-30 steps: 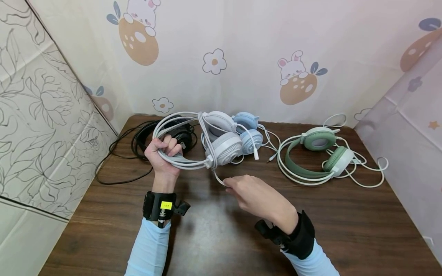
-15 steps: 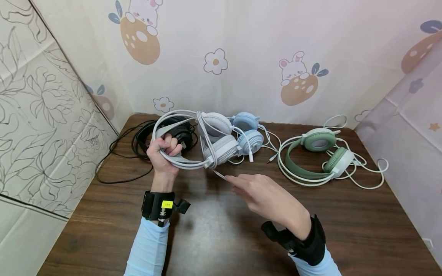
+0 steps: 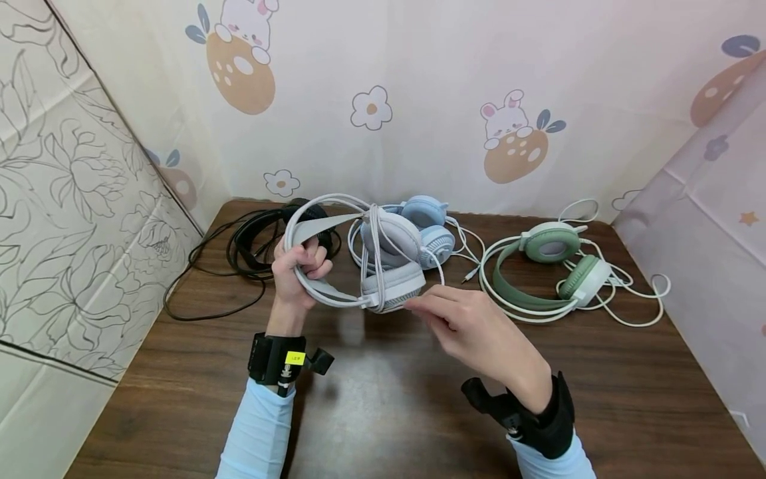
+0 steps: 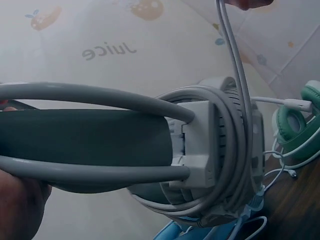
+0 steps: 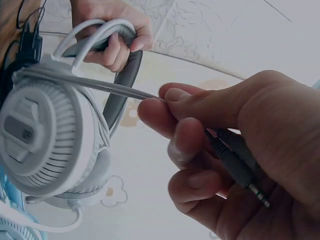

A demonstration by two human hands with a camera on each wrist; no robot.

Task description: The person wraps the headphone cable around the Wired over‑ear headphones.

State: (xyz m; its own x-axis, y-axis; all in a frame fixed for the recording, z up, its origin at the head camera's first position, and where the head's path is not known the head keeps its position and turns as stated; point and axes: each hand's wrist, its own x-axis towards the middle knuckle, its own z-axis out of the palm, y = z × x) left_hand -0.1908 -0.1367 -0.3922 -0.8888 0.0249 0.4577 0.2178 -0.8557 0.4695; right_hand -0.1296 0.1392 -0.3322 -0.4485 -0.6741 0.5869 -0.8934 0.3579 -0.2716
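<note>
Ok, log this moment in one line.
left grip: holds white headphones by headband | right grip: pinches cable | cable: wound around earcups

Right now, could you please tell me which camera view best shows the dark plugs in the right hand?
The right wrist view, since it shows the dark plugs by the palm of the right hand, one metal tip visible. In the head view that hand hides them; the left wrist view shows neither.

Blue headset (image 3: pixel 425 212) seemingly crowds white headset (image 3: pixel 399 283)

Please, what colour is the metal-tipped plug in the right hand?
Dark grey; the plug shows best in the right wrist view.
</note>
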